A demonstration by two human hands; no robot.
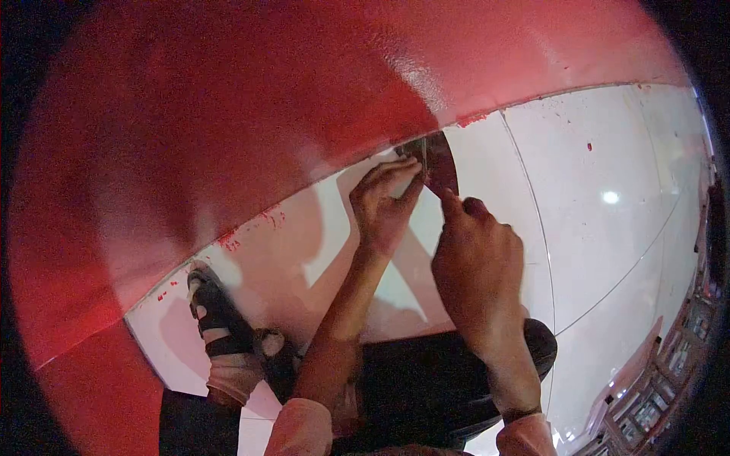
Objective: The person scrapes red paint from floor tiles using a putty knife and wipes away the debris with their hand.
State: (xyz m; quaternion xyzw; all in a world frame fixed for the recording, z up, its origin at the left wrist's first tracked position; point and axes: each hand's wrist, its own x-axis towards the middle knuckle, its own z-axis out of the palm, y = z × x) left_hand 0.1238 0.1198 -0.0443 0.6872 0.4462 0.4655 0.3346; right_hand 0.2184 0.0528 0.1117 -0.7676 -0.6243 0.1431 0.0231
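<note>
My left hand [384,205] reaches to the foot of a glossy red wall [251,114], fingers stretched out and thumb apart from them. Its fingertips are right at a narrow, pale upright strip [424,156] in a dark patch beside the wall's lower edge. Close on the right, my right hand [480,266] is closed, knuckles up, with thumb and forefinger toward the same spot. Something thin and dark extends from its fingers toward the left fingertips; I cannot tell what it is. Both hands are low over the pale tiled floor [487,167].
Red paint specks [230,242] mark the floor along the wall's edge. A foot in a dark strapped sandal [220,311] stands at the left, and a dark-trousered knee [540,349] is bent at the right. Shelf-like frames [654,403] line the far right.
</note>
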